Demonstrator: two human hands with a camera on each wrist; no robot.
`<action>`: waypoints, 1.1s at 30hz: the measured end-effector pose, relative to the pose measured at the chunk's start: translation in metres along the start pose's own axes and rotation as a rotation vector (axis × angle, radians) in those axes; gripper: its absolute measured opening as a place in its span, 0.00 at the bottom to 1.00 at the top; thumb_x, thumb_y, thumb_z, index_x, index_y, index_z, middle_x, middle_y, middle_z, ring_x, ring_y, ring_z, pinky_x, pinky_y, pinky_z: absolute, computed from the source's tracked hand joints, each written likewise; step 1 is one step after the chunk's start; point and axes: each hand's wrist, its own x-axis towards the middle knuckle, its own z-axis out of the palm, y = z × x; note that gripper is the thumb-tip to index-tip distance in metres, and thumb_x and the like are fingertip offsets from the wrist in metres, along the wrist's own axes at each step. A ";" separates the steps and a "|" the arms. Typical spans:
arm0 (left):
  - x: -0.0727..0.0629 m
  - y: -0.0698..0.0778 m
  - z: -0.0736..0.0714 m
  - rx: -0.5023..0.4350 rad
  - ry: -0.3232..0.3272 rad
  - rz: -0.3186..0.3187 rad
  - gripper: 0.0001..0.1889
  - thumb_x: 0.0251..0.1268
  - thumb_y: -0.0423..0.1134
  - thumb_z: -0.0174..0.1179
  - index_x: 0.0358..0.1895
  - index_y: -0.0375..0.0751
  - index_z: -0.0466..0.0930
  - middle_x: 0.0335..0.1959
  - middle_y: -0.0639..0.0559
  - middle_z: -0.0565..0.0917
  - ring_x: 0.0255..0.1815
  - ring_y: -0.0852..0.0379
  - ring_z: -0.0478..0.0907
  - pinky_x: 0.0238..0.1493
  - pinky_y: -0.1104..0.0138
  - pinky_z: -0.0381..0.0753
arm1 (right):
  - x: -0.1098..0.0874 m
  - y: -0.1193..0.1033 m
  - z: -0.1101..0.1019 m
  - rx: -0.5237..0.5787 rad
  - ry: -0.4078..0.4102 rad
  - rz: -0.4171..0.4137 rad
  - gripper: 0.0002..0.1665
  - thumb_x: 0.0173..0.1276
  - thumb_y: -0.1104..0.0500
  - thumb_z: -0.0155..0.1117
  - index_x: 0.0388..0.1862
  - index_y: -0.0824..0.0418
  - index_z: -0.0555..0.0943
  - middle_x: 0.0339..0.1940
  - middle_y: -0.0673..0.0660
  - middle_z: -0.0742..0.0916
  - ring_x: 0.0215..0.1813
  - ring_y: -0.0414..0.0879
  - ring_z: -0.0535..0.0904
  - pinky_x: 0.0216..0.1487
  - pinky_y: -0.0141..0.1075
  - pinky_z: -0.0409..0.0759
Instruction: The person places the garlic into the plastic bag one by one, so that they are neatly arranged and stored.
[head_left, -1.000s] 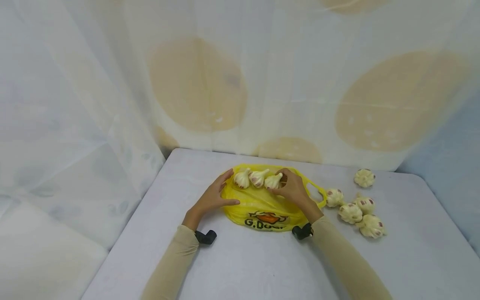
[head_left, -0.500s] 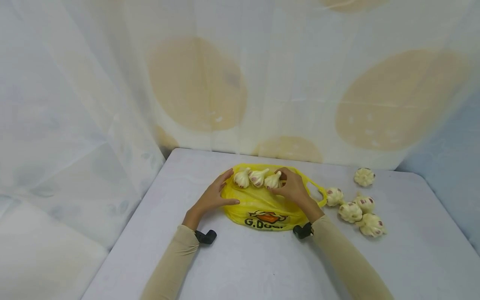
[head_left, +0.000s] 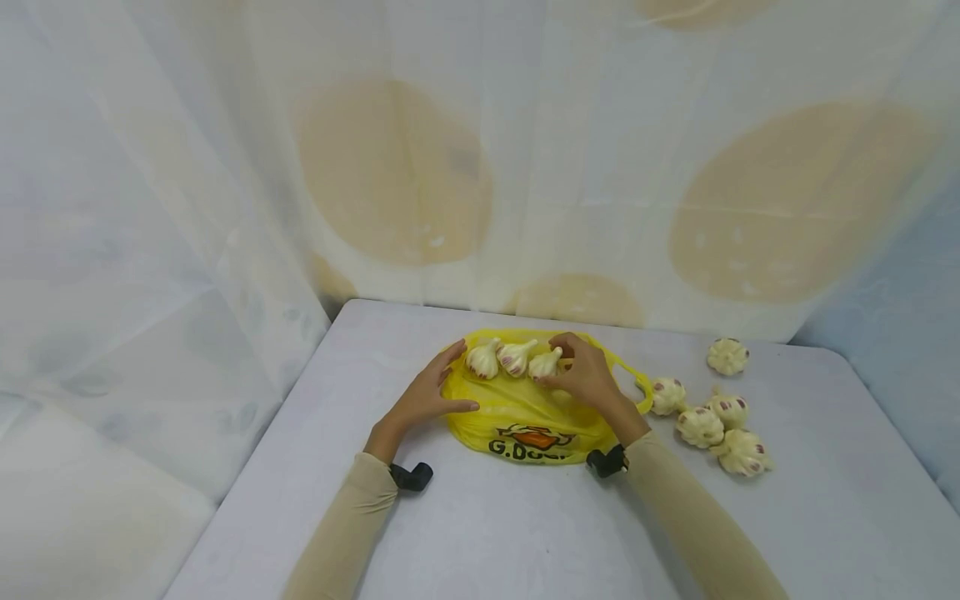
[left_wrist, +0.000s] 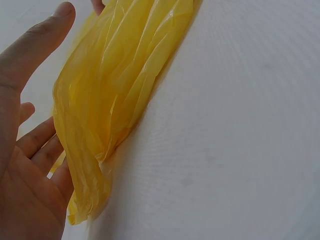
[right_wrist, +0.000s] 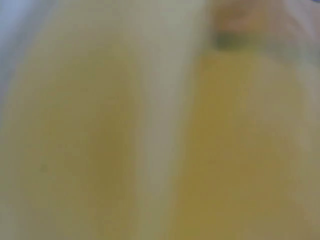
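A yellow plastic bag (head_left: 491, 408) with a printed duck logo lies flat on the table. Three garlic bulbs form a row on its far part: a left bulb (head_left: 482, 358), a middle bulb (head_left: 517, 357) and a right bulb (head_left: 544, 364). My right hand (head_left: 587, 373) curves loosely beside the right bulb, index finger just above its stem and thumb at its base. At the bag's left edge rests my left hand (head_left: 426, 392), thumb and fingers spread. The left wrist view shows its fingers (left_wrist: 37, 137) partly behind the bag (left_wrist: 110, 75). Blurred yellow plastic (right_wrist: 235, 150) fills the right wrist view.
Right of the bag lie several more garlic bulbs, four-sided cluster style, including a near bulb (head_left: 742, 452) and a separate far bulb (head_left: 727, 357). The bag's handle loop (head_left: 643, 392) reaches toward them. A patterned curtain (head_left: 570, 167) hangs behind the white table (head_left: 480, 533).
My right index finger has lifted slightly off the right bulb's stem, and that bulb has settled a little lower. The left hand has stayed in place.
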 end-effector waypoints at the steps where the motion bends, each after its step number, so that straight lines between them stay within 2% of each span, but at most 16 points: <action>1: 0.000 0.000 0.000 0.003 -0.001 -0.002 0.56 0.49 0.51 0.76 0.79 0.49 0.49 0.76 0.52 0.57 0.76 0.55 0.53 0.74 0.55 0.58 | 0.001 -0.001 -0.001 0.004 0.003 -0.010 0.38 0.49 0.53 0.82 0.58 0.60 0.76 0.56 0.59 0.82 0.55 0.57 0.79 0.55 0.49 0.81; 9: -0.001 -0.001 0.000 0.014 0.000 -0.001 0.57 0.48 0.55 0.75 0.79 0.48 0.49 0.76 0.54 0.57 0.76 0.56 0.53 0.73 0.56 0.59 | 0.008 -0.013 0.000 -0.022 0.017 -0.099 0.28 0.61 0.55 0.74 0.57 0.63 0.76 0.54 0.62 0.83 0.55 0.55 0.79 0.54 0.49 0.80; 13: -0.001 -0.001 0.000 0.015 -0.003 -0.015 0.57 0.48 0.56 0.75 0.79 0.50 0.49 0.76 0.58 0.56 0.76 0.59 0.53 0.73 0.59 0.58 | 0.013 -0.021 0.003 -0.040 0.002 -0.094 0.27 0.63 0.55 0.71 0.58 0.65 0.76 0.53 0.63 0.83 0.54 0.57 0.78 0.53 0.51 0.80; 21: 0.000 0.001 0.002 0.013 -0.008 0.005 0.57 0.48 0.57 0.75 0.79 0.49 0.48 0.77 0.56 0.56 0.76 0.59 0.52 0.73 0.59 0.58 | 0.021 -0.027 0.004 -0.070 0.015 -0.093 0.24 0.68 0.61 0.64 0.60 0.68 0.75 0.55 0.65 0.83 0.57 0.61 0.78 0.58 0.54 0.77; 27: 0.003 0.001 0.003 0.026 -0.015 -0.002 0.57 0.48 0.58 0.74 0.79 0.53 0.47 0.76 0.61 0.55 0.75 0.63 0.52 0.73 0.63 0.58 | 0.024 -0.025 0.005 -0.059 0.043 -0.080 0.20 0.68 0.61 0.64 0.57 0.68 0.77 0.51 0.64 0.84 0.53 0.59 0.80 0.55 0.53 0.79; 33: 0.003 -0.001 0.004 0.022 -0.015 -0.002 0.57 0.49 0.56 0.74 0.79 0.53 0.47 0.76 0.60 0.55 0.76 0.60 0.52 0.73 0.61 0.58 | 0.023 -0.023 0.007 -0.075 0.038 -0.049 0.18 0.68 0.61 0.65 0.55 0.66 0.78 0.48 0.64 0.85 0.52 0.58 0.81 0.50 0.52 0.82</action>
